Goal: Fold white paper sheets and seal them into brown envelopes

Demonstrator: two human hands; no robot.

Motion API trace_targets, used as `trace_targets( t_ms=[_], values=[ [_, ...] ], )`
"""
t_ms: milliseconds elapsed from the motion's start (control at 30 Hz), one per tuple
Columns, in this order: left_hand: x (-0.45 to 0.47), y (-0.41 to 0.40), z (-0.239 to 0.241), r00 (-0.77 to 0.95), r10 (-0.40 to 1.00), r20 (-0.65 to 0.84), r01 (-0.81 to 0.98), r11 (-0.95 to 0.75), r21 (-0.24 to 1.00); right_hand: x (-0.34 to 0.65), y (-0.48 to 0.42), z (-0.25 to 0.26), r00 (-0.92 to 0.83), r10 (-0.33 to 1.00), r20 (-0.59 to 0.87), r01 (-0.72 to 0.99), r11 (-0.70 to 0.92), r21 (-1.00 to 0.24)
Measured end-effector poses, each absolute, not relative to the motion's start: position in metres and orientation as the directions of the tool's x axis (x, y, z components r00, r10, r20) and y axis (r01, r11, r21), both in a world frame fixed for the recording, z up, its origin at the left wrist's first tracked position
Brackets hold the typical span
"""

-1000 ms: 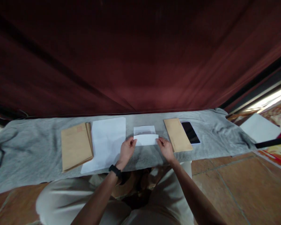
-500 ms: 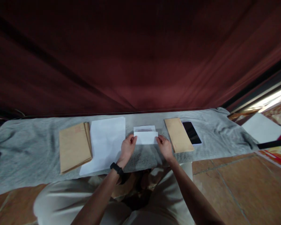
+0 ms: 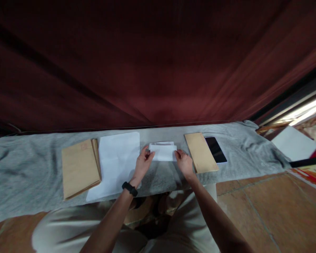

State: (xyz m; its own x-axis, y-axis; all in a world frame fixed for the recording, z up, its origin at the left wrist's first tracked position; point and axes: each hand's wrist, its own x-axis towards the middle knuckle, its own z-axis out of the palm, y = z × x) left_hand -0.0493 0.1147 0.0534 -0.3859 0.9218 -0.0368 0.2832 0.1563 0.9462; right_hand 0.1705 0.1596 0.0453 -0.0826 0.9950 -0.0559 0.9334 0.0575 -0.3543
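A white sheet of paper [image 3: 163,153], folded into a narrow strip, is held between my two hands at the middle of the grey cloth. Its near flap lies over most of the back part, whose edge shows beyond. My left hand [image 3: 143,162] pinches the left end between thumb and fingers. The right end is gripped by my right hand [image 3: 184,163] in the same way. Beside my left hand lies a stack of large white paper [image 3: 118,161]. Brown envelopes [image 3: 201,153] lie just right of my right hand.
More brown envelopes [image 3: 80,167] are stacked at the left, partly over the white paper. A phone [image 3: 216,150] lies right of the right-hand envelopes. Grey cloth [image 3: 247,151] covers the narrow bench, a dark red curtain [image 3: 158,70] hangs behind, and tiled floor [image 3: 252,207] shows below.
The paper's near flap has moved away from me, covering more of the back part. My left fingers have shifted up along the left end; the right hand stays nearly in place.
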Motion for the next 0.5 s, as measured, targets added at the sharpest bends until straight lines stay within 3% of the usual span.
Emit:
trace_targets(
  t_ms=[167, 500],
  values=[
    [-0.052, 0.11, 0.04, -0.343, 0.939, -0.01, 0.24, 0.098, 0.966, 0.163, 0.167, 0.049, -0.083, 0.996, -0.035, 0.955, 0.069, -0.289],
    [-0.044, 0.121, 0.046, -0.431, 0.902, 0.022, 0.51, 0.223, 0.83, 0.147, 0.173, 0.048, -0.068, 0.997, 0.027, 0.974, 0.072, -0.215]
  ],
)
